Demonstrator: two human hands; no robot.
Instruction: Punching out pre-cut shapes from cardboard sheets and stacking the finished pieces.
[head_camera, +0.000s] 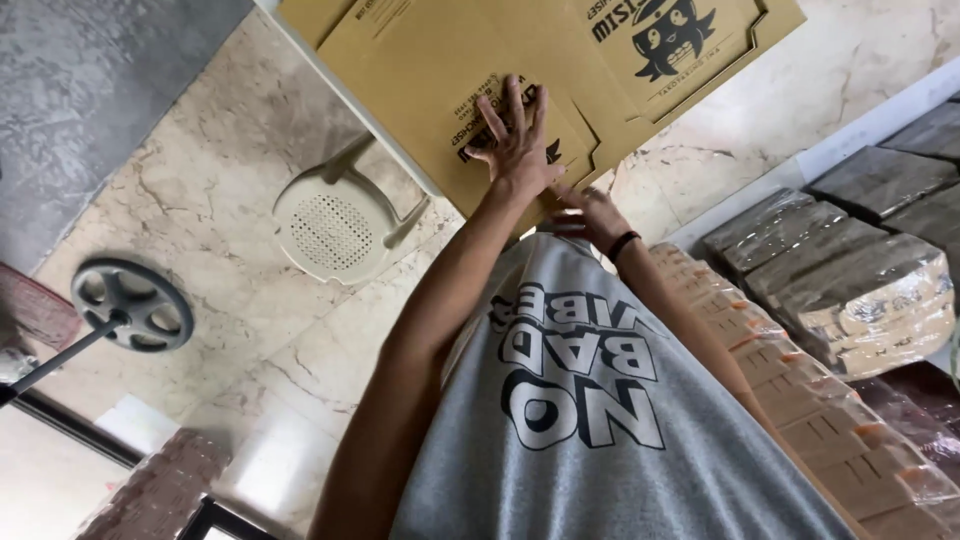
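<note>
Flattened brown cardboard boxes (420, 60) with black print lie stacked on a white-edged surface in front of me. My left hand (515, 135) presses flat on the top sheet, fingers spread, holding nothing. Just below it, my right hand (592, 215), with a black band on the wrist, sits at the near corner of that sheet. Its fingers and thumb seem to pinch the edge, though my left wrist partly covers them. My grey printed shirt (600, 440) fills the lower middle of the view.
A beige plastic chair (340, 225) stands on the marble floor (200, 200) to the left. A black round stand base with a pole (132, 303) is further left. Plastic-wrapped bundles of flat cardboard (850, 280) and a long row of orange-taped stacks (800, 400) line the right side.
</note>
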